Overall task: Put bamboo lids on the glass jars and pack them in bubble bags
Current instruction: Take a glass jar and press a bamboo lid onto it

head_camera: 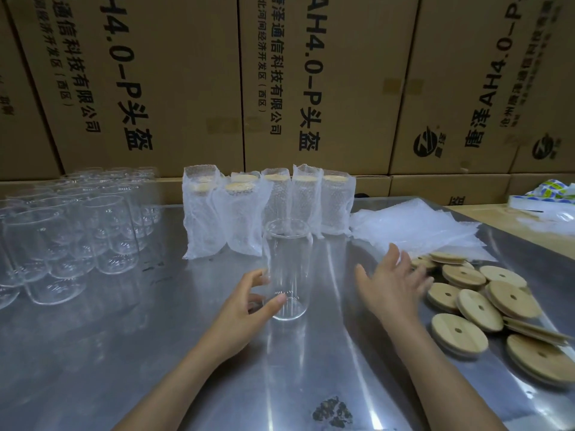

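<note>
An empty clear glass jar [287, 259] stands upright on the steel table [124, 353] in the middle. My left hand [245, 309] curls round its lower part, thumb at the front and fingers at the left side. My right hand [392, 284] hovers with fingers spread, just left of a pile of round bamboo lids [479, 309], each with a small hole. Flat bubble bags [413, 228] lie stacked behind the lids. Several jars with lids, packed in bubble bags [267, 206], stand in a row at the back.
A cluster of several empty glass jars [68, 231] fills the table's left side. Printed cardboard boxes [311, 82] form a wall behind. A patterned packet [547, 194] lies on a box at far right. A dark stain [333, 412] marks the table near me.
</note>
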`<state>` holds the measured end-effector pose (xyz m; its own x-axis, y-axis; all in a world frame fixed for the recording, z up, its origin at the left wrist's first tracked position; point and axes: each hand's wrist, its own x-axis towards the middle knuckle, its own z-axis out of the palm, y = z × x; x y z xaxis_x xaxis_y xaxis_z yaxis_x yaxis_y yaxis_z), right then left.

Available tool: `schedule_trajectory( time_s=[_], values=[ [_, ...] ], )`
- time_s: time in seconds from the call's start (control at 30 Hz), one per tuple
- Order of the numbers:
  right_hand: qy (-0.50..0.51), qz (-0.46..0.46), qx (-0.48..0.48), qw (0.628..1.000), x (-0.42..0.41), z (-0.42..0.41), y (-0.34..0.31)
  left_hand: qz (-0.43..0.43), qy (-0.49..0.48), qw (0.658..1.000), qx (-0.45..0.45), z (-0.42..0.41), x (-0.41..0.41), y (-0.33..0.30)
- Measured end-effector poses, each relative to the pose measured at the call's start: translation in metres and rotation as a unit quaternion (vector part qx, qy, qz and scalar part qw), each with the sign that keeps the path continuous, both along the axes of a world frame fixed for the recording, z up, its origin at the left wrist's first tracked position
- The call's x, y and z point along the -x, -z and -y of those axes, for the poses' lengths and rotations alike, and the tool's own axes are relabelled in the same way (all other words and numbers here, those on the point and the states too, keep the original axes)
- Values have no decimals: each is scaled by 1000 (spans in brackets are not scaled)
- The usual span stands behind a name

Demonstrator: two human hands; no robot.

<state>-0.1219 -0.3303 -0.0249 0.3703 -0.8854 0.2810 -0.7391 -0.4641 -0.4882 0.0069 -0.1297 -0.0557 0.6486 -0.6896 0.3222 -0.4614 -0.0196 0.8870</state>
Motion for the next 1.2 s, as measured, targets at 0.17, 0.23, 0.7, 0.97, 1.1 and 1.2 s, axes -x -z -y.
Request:
schedule_trajectory(
  time_s=[0.17,0.23,0.7,0.97,1.1,1.2],
  values=[
    [61,-129,-119,983,6,11,1,-1,-1,1000,-5,-1,-2,1],
    [55,-144,-139,978,5,11,1,0,-5,1000,-7,-1,-2,1],
    [-191,-24,28,981,-19,-21,15,1,-14,1000,-19,-3,3,-3],
    [-200,72,-11,977,-18,-14,11,-1,-14,1000,-20,-4,1,-5],
    [-246,351,10,903,-18,-30,-14,-7,-9,1000,-19,-5,0,-4],
    [-300,431,50,849,-18,-50,-39,-13,-7,1000,-16,-4,-1,-3]
  ],
)
